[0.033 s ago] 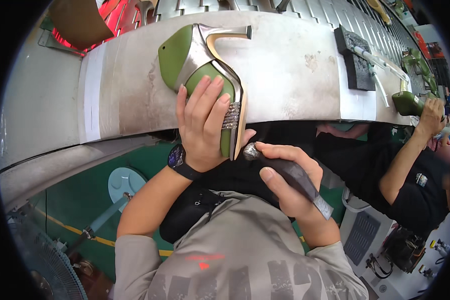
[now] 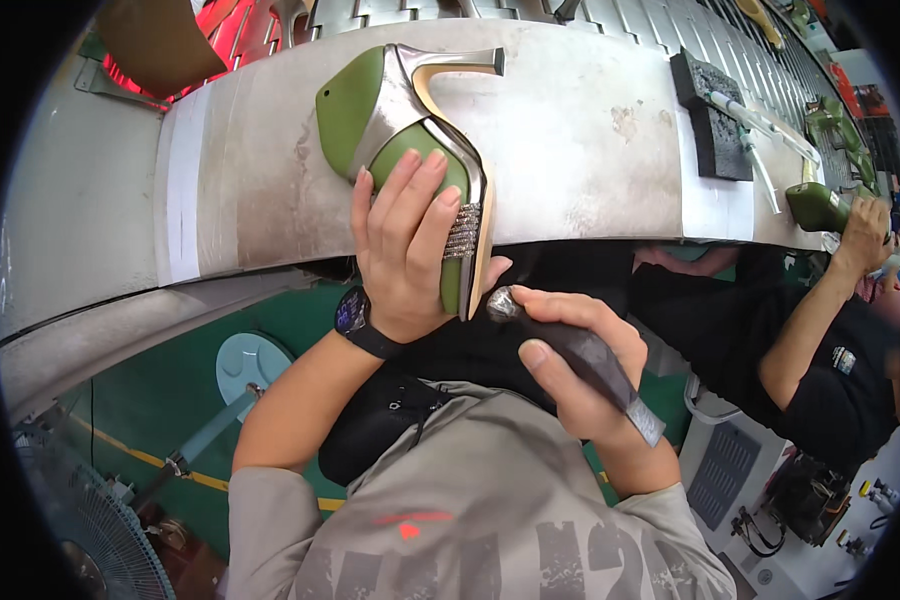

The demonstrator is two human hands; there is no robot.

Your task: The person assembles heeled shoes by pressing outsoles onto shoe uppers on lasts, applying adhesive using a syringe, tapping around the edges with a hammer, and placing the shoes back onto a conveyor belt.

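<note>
One shoe (image 2: 402,105) clasped by left hand (image 2: 405,240), tool (image 2: 582,352) by right hand (image 2: 582,398), block (image 2: 713,130) on bench (image 2: 570,130)

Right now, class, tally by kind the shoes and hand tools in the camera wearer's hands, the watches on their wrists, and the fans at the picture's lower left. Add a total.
High-heeled shoe, in the left hand: 1
Dark hand tool, in the right hand: 1
Wristwatch, on the left wrist: 1
Fan, lower left: 1
Total: 4
</note>
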